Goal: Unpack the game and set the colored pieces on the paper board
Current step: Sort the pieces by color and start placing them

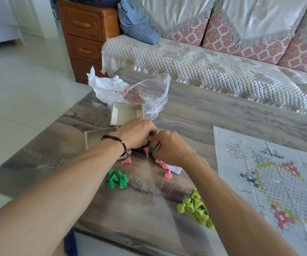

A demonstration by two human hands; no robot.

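Observation:
My left hand and my right hand meet over a small heap of mixed pink and green pieces on the table, fingers curled into it. The left fingers hold a green piece at their tips; the right fingers pinch a dark green piece. A cluster of green pieces lies nearer me. Loose pink pieces lie beside my right wrist. A pile of yellow-green pieces sits by my right forearm. The paper board lies unfolded at the right, with no pieces on it.
Two open cardboard box halves, one behind my hands and one under my left wrist. A clear plastic bag and crumpled white paper lie at the table's far side. A sofa stands beyond; a wooden drawer cabinet at its left.

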